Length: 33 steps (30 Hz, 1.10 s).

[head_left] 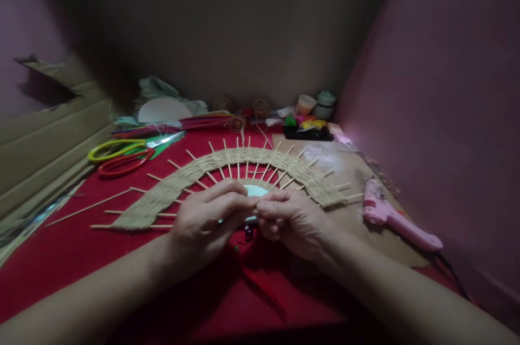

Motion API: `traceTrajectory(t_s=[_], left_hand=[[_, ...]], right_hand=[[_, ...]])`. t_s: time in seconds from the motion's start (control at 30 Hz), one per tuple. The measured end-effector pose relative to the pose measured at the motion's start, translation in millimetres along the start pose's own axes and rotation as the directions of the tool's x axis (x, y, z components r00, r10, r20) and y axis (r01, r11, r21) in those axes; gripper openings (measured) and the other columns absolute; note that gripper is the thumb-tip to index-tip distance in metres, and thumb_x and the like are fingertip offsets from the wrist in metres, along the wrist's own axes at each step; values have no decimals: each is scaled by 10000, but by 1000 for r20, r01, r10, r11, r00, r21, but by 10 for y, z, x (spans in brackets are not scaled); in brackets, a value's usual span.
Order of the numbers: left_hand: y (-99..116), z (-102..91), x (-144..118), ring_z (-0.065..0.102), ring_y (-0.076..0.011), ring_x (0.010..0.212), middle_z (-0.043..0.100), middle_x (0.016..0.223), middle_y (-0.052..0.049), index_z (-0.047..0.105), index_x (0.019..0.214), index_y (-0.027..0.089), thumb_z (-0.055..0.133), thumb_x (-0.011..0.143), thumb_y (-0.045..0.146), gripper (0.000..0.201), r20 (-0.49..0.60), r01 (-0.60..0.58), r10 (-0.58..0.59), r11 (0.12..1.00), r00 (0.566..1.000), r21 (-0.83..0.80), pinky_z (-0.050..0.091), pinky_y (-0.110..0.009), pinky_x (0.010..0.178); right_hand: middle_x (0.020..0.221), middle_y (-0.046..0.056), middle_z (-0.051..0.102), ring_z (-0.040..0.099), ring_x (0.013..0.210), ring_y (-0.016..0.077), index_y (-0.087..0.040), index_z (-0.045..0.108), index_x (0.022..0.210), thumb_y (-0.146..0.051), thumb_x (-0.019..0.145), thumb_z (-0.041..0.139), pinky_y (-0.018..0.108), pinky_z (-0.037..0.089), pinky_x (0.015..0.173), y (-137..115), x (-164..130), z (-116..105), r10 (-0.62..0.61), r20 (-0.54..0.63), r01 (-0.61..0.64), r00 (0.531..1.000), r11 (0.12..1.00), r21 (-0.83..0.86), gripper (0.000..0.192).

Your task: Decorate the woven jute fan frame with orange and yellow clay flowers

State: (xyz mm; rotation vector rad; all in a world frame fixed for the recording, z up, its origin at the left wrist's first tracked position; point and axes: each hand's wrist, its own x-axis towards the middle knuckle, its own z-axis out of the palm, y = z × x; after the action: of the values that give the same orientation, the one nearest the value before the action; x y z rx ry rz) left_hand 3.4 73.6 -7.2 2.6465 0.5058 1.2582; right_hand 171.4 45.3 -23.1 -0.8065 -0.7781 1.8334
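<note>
Left hand point(207, 220) is curling its fingers inward, fingertips pinching at the middle of the woven fan piece point(227, 174); exactly what sits between the tips is too small to tell. Right hand point(290, 220) is doing the same from the other side, fingers bunched, its tips touching the left hand's tips over a pale disc point(255, 190) at the fan's hub. Fan piece is lying flat on the red cloth point(81, 258) covering the desk, arching away from both hands, with thin wooden sticks point(87, 208) poking out past the woven band like spokes. Dark beads point(247, 233) are sitting on the cloth just below the fingertips. Two pairs of scissors, yellow-handled point(116, 148) and red-handled point(124, 165), are lying left of the fan, touching each other. Pink glue gun point(396, 219) is resting to the right on a brown board point(345, 163). Small jars point(317, 104) and coloured scraps point(306, 124) are sitting at the back near the wall.
</note>
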Motion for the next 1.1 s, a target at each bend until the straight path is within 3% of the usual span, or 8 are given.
traceTrajectory(t_s=[0.27,0.4,0.63,0.7,0.83,0.97,1.07,1.1], left_hand=[[11,-22,-42,571,-112,772,568,848,-34,545,905,169,487,853,38,153,52,36,-34,998,998,-51,452,-203,643],[20,-30,-43,565,-104,771,567,831,-7,505,888,196,431,861,20,192,122,121,-99,975,988,-187,454,-204,688],[27,14,-38,573,-101,747,598,827,9,512,890,208,396,898,90,166,243,243,-184,939,952,-242,471,-219,777],[27,15,-38,550,-97,674,585,768,10,514,846,195,386,898,111,162,248,246,-189,943,950,-224,480,-216,723],[31,-13,40,427,-71,480,480,581,44,488,702,185,389,891,143,218,190,230,-201,963,961,-143,397,-182,479],[69,-204,121,432,-81,484,466,545,31,468,605,183,412,913,194,313,7,320,-323,933,946,-163,381,-208,448],[173,-520,-171,508,-109,554,529,599,12,550,688,191,435,914,175,254,-144,283,-326,924,934,-256,450,-252,512],[228,-635,-374,541,-126,599,556,613,6,568,706,198,464,901,163,224,-141,304,-332,934,933,-190,475,-269,545]], right_hand=[[487,-25,577,442,383,37,-125,633,627,-258,605,777,173,296,392,-17,20,-23,51,64,-53,997,998,38,197],[537,-31,600,471,403,31,-121,664,822,-209,678,715,155,334,406,-35,43,-72,-3,58,-1,998,998,60,176],[533,-43,605,460,375,43,-162,604,815,-248,728,675,165,351,376,-11,110,-122,-123,109,120,986,992,34,141],[522,-47,598,449,368,40,-157,601,803,-260,722,685,164,353,370,-9,134,-138,-139,104,138,985,990,21,155],[513,-51,588,436,365,41,-155,607,790,-307,713,703,167,337,352,-39,150,-167,-160,71,161,985,987,-14,195],[505,-59,566,427,366,40,-160,609,783,-335,720,701,169,328,360,-107,123,-186,-213,28,214,977,976,-48,207],[496,-66,557,420,362,41,-172,606,770,-342,701,716,166,314,363,-155,120,-207,-247,-11,245,969,965,-90,214],[496,-66,557,418,362,39,-171,610,765,-340,693,723,164,306,360,-164,124,-214,-250,-21,247,968,964,-104,215]])
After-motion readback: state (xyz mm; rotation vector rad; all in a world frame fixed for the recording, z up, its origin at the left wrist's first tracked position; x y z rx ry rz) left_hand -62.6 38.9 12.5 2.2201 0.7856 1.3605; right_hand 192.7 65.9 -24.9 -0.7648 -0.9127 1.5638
